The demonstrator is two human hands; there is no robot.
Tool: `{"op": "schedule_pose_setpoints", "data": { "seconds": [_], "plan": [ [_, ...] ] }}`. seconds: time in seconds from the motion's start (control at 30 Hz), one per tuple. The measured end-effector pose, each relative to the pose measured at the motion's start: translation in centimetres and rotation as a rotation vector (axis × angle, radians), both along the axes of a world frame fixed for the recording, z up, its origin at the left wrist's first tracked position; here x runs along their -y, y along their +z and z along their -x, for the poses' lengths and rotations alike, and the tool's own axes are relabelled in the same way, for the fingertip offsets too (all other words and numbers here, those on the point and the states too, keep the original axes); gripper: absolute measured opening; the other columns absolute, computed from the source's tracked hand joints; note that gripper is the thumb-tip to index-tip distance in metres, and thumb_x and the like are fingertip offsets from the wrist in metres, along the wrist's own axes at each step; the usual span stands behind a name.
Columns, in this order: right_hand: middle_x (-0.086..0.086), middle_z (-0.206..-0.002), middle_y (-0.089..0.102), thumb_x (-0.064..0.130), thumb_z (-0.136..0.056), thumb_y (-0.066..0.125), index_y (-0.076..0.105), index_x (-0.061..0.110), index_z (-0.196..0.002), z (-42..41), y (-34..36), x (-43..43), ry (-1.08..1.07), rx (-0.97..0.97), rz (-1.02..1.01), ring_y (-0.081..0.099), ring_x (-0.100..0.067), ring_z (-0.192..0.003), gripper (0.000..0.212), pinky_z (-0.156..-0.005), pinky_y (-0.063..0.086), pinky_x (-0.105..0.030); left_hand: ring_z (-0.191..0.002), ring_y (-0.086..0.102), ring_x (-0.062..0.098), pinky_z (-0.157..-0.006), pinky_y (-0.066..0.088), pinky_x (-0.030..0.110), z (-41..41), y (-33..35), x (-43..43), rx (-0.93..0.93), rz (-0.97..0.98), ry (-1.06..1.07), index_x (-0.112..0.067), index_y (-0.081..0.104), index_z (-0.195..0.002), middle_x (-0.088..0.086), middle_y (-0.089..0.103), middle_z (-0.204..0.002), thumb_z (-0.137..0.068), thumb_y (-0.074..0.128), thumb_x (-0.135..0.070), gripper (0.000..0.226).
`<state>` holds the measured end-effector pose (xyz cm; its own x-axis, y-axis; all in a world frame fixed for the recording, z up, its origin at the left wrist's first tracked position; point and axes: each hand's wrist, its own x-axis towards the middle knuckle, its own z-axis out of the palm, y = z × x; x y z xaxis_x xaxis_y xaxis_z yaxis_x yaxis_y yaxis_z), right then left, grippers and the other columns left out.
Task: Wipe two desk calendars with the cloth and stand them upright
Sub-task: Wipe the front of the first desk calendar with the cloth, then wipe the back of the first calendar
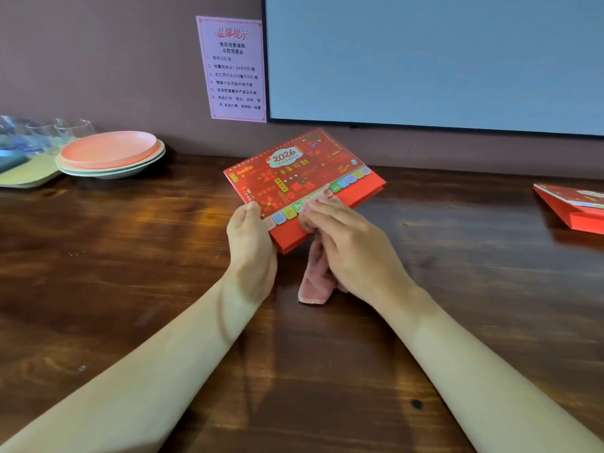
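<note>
We face a dark, knotted wooden table that runs along a brown wall, with a large pale blue-grey screen above it. At mid-table a red spiral-bound desk calendar marked 2026 is held tilted, its cover toward us. A stack of round plates – a coral 1 on top – sits far left, and a pink printed notice hangs beside the screen. A 2nd red calendar lies flat at the right edge, well apart. The left hand grips the 2026 calendar's near-left corner, thumb on the cover. The right hand – fingers together and nearly straight – presses a small pink cloth against the calendar's tabbed lower edge; the cloth's tail trails onto the table.
</note>
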<state>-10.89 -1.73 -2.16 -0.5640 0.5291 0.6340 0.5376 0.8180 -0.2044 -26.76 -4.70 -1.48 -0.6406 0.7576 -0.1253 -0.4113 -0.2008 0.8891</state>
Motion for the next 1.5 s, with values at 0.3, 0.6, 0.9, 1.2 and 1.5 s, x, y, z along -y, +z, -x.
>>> {"op": "schedule_pose_setpoints", "data": {
  "seconds": [0.3,0.6,0.9,1.2,1.5],
  "plan": [
    [-0.011,-0.152,0.055,0.021,-0.096,0.044,0.065,0.004,-0.137,-3.0,0.9,-1.2,-0.297,-0.176,0.204,0.043,-0.024,-0.148,0.048,-0.122,0.036,-0.036,-0.093,0.079,0.013,-0.074,0.063,0.028,-0.2,-0.1,0.4,-0.148,0.051,0.028,-0.021,0.057,-0.126,-0.003,0.075,-0.109,-0.114,0.041,-0.042,0.029],
    [-0.004,-0.143,0.060,0.004,-0.098,0.062,0.062,0.007,-0.136,-2.9,0.9,-1.5,-0.310,-0.109,0.230,0.055,-0.002,-0.130,0.038,-0.101,0.049,-0.013,-0.097,0.077,0.015,-0.076,0.063,0.029,0.1,0.2,0.5,-0.199,0.075,0.070,-0.022,0.057,-0.127,-0.004,0.073,-0.112,-0.114,0.041,-0.043,0.030],
    [0.006,-0.111,0.062,0.006,-0.104,0.043,0.065,0.021,-0.112,-1.5,1.9,-0.3,-0.289,-0.516,0.401,0.063,-0.010,-0.097,0.028,-0.070,0.040,-0.003,-0.106,0.071,0.011,-0.076,0.060,0.021,-0.5,0.3,1.5,-0.648,-0.103,0.205,-0.021,0.054,-0.121,0.001,0.066,-0.121,-0.115,0.042,-0.036,0.020],
    [0.002,-0.135,0.065,0.017,-0.110,0.042,0.064,0.025,-0.141,2.3,3.2,1.5,0.050,-0.732,0.822,0.060,-0.002,-0.126,0.038,-0.114,0.043,-0.025,-0.144,0.039,-0.012,-0.115,0.034,0.011,-3.8,0.8,3.5,-1.204,-0.290,0.039,-0.005,0.054,-0.150,0.004,0.043,-0.164,-0.114,0.041,-0.014,0.040],
    [-0.009,-0.122,0.076,0.053,-0.094,0.064,0.074,0.012,-0.122,1.2,3.2,1.2,0.213,-1.000,1.170,0.070,-0.026,-0.120,0.050,-0.108,0.052,-0.043,-0.164,0.009,0.012,-0.129,0.018,0.023,-4.0,0.2,4.1,-1.321,-0.273,-0.316,-0.012,0.045,-0.159,0.011,0.019,-0.176,-0.114,0.039,-0.013,0.045]
  ]
}}
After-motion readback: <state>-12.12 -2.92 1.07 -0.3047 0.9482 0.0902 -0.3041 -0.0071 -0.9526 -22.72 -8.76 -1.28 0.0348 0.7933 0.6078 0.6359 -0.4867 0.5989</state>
